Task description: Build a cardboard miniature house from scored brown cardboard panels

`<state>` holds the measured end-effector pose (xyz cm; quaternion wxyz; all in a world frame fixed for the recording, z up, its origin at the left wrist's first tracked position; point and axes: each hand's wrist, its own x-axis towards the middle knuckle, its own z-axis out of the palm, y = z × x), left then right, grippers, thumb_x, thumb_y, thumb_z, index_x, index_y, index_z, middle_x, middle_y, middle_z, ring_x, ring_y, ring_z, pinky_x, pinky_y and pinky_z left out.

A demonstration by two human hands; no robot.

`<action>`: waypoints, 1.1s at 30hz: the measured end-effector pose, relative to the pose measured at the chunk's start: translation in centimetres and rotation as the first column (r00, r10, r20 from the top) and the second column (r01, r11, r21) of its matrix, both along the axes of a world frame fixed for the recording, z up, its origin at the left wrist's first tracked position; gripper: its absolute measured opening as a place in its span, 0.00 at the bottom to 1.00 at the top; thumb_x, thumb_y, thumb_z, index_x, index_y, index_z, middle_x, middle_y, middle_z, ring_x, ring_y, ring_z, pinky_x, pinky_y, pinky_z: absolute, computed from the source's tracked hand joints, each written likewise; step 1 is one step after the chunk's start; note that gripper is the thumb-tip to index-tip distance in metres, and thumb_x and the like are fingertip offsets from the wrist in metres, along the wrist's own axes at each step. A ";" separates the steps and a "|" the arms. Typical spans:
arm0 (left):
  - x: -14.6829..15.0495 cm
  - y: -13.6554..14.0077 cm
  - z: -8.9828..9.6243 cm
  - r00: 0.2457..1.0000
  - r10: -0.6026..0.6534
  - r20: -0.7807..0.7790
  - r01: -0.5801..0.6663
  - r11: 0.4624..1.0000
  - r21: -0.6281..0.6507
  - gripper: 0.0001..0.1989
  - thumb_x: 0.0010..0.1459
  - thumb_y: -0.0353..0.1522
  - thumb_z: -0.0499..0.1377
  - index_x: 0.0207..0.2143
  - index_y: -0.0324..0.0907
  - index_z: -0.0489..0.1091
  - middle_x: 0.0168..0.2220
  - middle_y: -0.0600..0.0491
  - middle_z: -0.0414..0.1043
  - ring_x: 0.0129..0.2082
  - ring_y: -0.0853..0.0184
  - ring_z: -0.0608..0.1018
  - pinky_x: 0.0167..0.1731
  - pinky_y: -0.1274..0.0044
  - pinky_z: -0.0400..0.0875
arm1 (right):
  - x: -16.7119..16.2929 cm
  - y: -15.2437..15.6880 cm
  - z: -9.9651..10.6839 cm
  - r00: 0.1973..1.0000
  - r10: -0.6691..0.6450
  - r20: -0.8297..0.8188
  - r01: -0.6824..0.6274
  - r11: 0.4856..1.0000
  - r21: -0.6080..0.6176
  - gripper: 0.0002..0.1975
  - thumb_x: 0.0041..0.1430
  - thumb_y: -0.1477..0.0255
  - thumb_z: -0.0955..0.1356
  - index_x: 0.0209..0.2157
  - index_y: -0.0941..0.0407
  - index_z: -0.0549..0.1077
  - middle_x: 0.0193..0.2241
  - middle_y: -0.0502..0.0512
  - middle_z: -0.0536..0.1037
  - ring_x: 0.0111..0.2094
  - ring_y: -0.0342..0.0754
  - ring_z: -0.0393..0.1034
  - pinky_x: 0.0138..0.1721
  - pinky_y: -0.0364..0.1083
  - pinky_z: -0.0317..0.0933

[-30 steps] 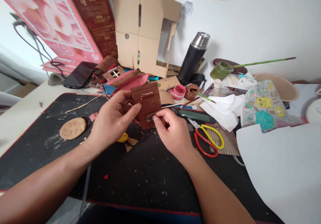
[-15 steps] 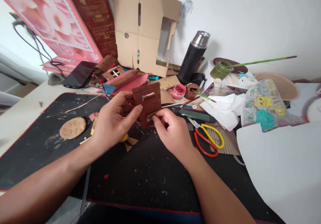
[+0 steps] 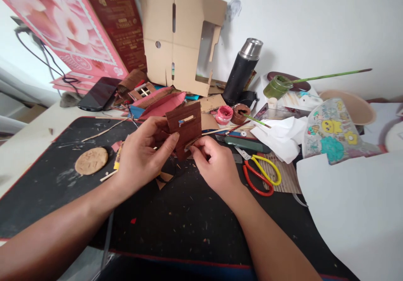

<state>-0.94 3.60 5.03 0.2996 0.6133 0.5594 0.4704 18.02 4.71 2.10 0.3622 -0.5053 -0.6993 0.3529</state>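
My left hand (image 3: 143,153) holds a brown painted cardboard panel (image 3: 187,127) upright by its left edge, thumb on the near face. A narrow slot in the panel's upper half has a pale strip (image 3: 186,120) in it. My right hand (image 3: 215,159) is closed in a pinch at the panel's lower right, beside a second small opening. What sits between those fingertips is too small and hidden to make out. Behind the panel lie pink and brown painted cardboard pieces (image 3: 162,102).
Scissors (image 3: 261,174) and a green-handled cutter (image 3: 247,144) lie right of my hands. Paint jars (image 3: 224,115), a black flask (image 3: 241,71) and crumpled tissue (image 3: 280,136) stand or lie behind. A round tan disc (image 3: 91,161) rests on the black mat (image 3: 176,230) at left.
Both hands keep nearly the same place. The panel has tilted very slightly, and my right fingertips still press at its lower opening.
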 end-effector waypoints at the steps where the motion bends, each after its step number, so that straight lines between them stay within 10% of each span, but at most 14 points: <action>1: 0.0 -0.1 -0.1 1.000 0.003 -0.022 -0.003 1.000 0.008 0.13 0.66 0.43 0.64 0.50 0.51 0.73 0.45 0.52 0.82 0.35 0.61 0.84 0.36 0.67 0.83 | 0.0 0.0 0.0 1.000 -0.002 -0.005 0.002 1.000 -0.006 0.04 0.69 0.70 0.69 0.38 0.53 0.77 0.25 0.48 0.80 0.24 0.44 0.72 0.28 0.43 0.58; 11: 0.0 -0.5 -0.2 0.977 0.038 -0.208 -0.016 0.994 0.105 0.11 0.68 0.42 0.62 0.51 0.53 0.72 0.46 0.54 0.83 0.38 0.59 0.85 0.39 0.66 0.82 | -0.2 0.0 -0.2 0.999 -0.010 -0.041 0.008 0.999 -0.045 0.06 0.69 0.69 0.69 0.36 0.53 0.77 0.19 0.45 0.74 0.20 0.44 0.68 0.25 0.43 0.56; 33: -0.2 0.4 0.0 0.999 -0.032 0.019 0.032 0.999 -0.014 0.13 0.65 0.40 0.65 0.50 0.48 0.73 0.40 0.54 0.81 0.32 0.64 0.83 0.32 0.71 0.80 | -0.2 0.0 -0.4 1.000 -0.002 0.009 0.002 1.000 0.004 0.05 0.68 0.70 0.70 0.36 0.53 0.76 0.22 0.46 0.77 0.23 0.44 0.69 0.28 0.44 0.54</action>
